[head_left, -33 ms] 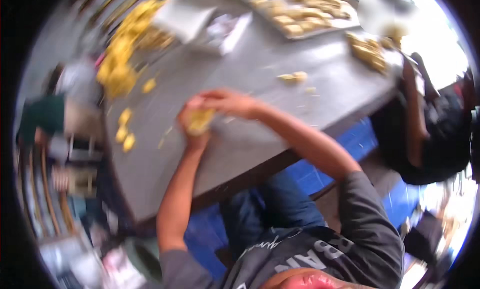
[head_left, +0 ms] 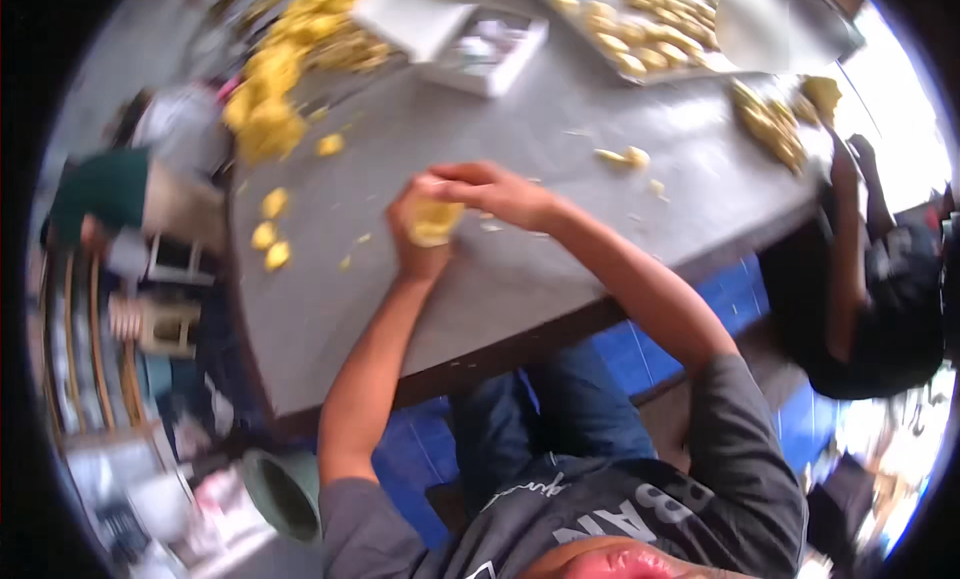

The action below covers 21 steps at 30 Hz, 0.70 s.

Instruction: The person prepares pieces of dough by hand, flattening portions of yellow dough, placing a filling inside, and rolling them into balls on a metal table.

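Grey table [head_left: 330, 329] — dough [head_left: 434, 226] inside left grip [head_left: 410, 222].

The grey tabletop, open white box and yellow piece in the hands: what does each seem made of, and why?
Grey tabletop: likely metal or stone, faintly glossy, with pale reflections.
Open white box: probably matt cardboard; its lid looks thin and flat.
Yellow piece: perhaps dough or other food, judging by colour; blur hides its finish.

blue tiled floor [head_left: 725, 291] under a grey table [head_left: 560, 244]; beige stool [head_left: 157, 322] left, white glare [head_left: 905, 104] right.
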Tool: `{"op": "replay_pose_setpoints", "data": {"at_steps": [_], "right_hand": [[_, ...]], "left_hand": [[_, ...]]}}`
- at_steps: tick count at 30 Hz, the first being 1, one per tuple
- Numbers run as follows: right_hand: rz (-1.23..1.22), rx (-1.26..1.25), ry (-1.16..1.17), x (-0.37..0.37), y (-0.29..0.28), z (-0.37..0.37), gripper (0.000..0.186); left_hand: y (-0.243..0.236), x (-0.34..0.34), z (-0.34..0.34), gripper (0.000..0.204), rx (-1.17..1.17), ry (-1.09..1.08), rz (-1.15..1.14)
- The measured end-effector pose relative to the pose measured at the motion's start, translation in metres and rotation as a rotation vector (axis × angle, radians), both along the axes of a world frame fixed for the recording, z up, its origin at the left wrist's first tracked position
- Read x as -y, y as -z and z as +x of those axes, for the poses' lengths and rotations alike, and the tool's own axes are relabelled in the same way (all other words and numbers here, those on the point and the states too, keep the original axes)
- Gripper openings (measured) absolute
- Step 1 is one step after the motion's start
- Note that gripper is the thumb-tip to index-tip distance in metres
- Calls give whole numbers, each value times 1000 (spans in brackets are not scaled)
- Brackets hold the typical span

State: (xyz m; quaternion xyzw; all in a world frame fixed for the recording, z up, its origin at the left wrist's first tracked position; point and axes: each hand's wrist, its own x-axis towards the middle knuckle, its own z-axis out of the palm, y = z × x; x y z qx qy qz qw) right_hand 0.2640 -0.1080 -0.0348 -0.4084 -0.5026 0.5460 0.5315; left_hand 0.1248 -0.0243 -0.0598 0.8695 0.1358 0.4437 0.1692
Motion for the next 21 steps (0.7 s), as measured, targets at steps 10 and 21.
{"op": "replay_pose_setpoints", "data": {"at_steps": [10, 21], "right_hand": [[35, 182, -55, -28, -18, -32, 43], [150, 200, 67, -10, -19, -28, 73]], "left_hand": [[-27, 1, -31, 13, 206, 92, -504], [-22, -2, -19, 14, 201, 133, -614]]}}
